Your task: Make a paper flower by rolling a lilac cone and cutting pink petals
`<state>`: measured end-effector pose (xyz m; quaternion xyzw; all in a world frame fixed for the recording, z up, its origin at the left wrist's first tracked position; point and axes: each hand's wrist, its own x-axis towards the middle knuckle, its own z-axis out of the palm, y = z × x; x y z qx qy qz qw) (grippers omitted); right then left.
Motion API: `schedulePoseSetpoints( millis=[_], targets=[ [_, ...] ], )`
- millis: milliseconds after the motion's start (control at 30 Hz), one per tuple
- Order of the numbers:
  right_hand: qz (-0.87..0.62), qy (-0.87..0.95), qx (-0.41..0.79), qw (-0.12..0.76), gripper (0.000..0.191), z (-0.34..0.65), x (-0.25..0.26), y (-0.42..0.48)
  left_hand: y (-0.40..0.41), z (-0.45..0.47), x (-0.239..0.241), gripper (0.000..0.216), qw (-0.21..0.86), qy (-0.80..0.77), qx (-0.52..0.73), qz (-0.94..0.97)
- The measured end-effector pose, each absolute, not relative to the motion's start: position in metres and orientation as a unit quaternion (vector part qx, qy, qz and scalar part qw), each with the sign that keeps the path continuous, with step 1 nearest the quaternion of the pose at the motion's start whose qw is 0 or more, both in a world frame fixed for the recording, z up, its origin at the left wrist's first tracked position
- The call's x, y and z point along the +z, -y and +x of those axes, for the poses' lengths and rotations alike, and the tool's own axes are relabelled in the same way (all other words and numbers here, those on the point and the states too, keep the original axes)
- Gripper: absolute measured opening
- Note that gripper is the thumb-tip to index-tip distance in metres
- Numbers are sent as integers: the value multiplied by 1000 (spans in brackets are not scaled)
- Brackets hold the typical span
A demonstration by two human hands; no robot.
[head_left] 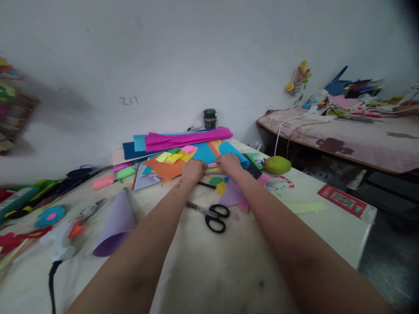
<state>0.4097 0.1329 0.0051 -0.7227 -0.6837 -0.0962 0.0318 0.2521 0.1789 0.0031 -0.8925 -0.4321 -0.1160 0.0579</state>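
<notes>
Head view shows left hand [193, 170] and right hand [229, 164] pinching a small pink paper strip [212, 165] on the coloured paper pile [183, 150] near the worktop's far edge. Both grips look narrow, closed on it. Uneven pulling could tear the strip; the black-handled scissors [211, 214] lie just beneath the forearms.

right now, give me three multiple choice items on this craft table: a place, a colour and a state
1. Where do the scissors lie?
A. on the table between the forearms
B. on the bed
C. atop the paper stack

2. What colour is the top rolled sheet at the back of the stack?
A. white
B. black
C. magenta

3. What are both hands doing?
A. hanging in the air
B. resting on the coloured papers
C. gripping the glue gun

A: black handles lie between the arms. C: bright magenta. B: left hand and right hand press on the stack.
</notes>
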Motion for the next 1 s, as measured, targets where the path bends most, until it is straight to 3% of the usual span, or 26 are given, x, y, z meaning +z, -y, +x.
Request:
schedulePoseSetpoints(
  millis=[567,1000],
  targets=[
    [-733,672,-56,89,34,413,5,-132,-176,266,-1,53,43,417,-155,-895],
    [-742,651,-27,158,33,415,-3,-135,-183,282,0,30,38,472,-156,-867]
  ],
)
